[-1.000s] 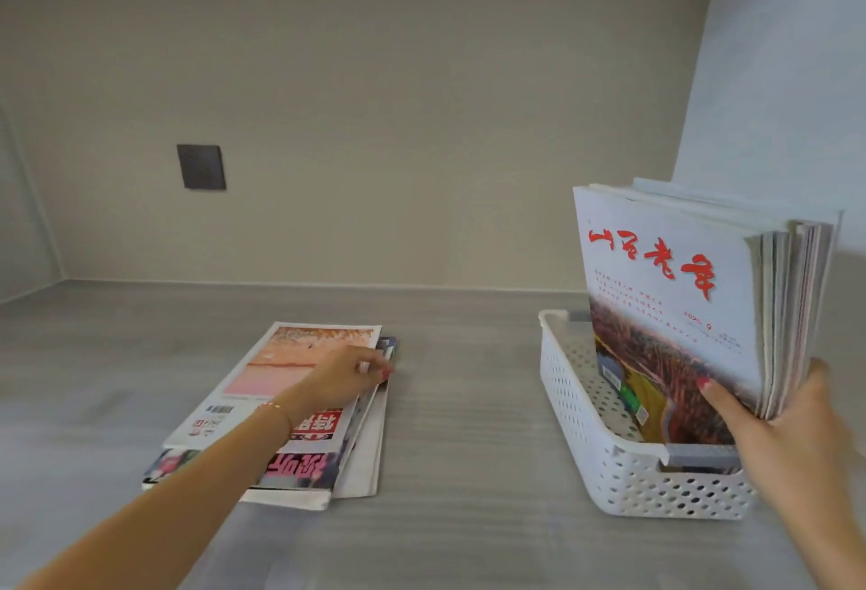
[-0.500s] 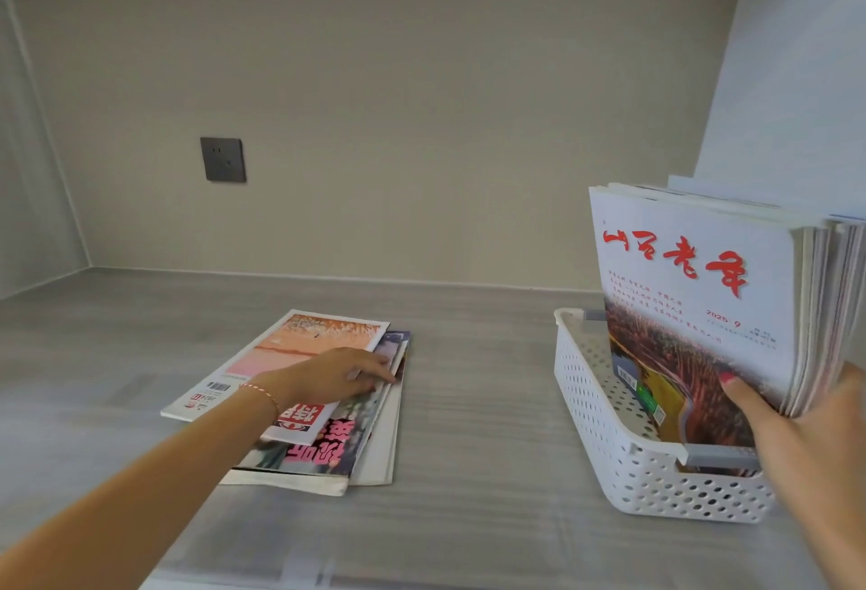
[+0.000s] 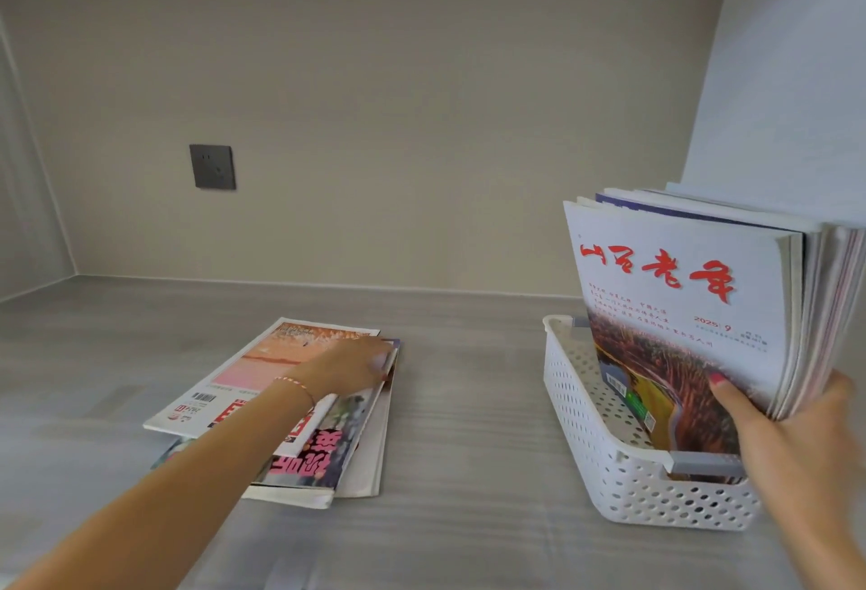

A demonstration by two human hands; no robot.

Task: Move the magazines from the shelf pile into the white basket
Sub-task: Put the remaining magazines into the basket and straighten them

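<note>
While the right hand (image 3: 792,439) clamps the upright magazines (image 3: 693,308) in the basket (image 3: 609,463), the left hand (image 3: 349,367) has curled its fingers under the top magazine (image 3: 243,374) left of it, lifting its edge: 1 more transfer begins.

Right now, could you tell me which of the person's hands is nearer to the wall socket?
Left. The left hand grips the top magazine of the shelf pile, below the wall socket. The right hand holds the upright magazines in the white basket, far right.
</note>
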